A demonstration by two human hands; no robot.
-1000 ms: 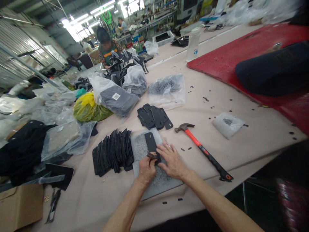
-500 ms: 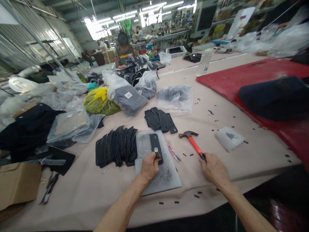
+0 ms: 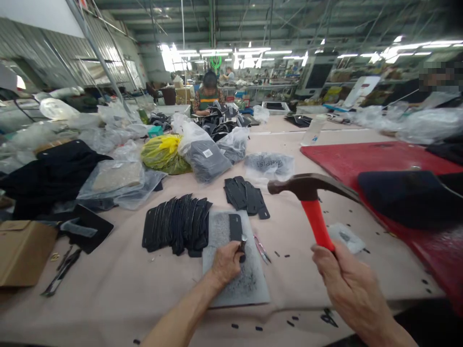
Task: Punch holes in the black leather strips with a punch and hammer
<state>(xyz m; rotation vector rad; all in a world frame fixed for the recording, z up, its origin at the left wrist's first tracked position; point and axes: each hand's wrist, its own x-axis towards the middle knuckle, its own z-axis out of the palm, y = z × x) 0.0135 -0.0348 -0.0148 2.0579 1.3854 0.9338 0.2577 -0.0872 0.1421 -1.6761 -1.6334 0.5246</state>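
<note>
My left hand [image 3: 227,264] is closed around a short metal punch [image 3: 243,242], held upright over a dark fabric strip [image 3: 235,225]. The strip lies on a grey, pitted board [image 3: 249,284] and has a slot near its far end; my fingers cover part of its near end. In my right hand [image 3: 349,279] is a claw hammer [image 3: 315,207] with a red handle, raised above the table to the right of the board. A row of stacked dark strips [image 3: 175,224] stands left of the board, and a smaller fanned pile [image 3: 246,196] lies beyond it.
Pink-handled thread snips [image 3: 262,249] lie right of the board, among small black cut-out bits. Bagged goods [image 3: 206,156] and a yellow bag [image 3: 164,153] sit farther back. A red board [image 3: 383,161] covers the right side. A cardboard box [image 3: 25,253] stands left. A co-worker [image 3: 210,94] sits across.
My right hand has lifted the hammer from low over the table to well above it. My left hand still holds the punch on the strip. The camera view has tilted up.
</note>
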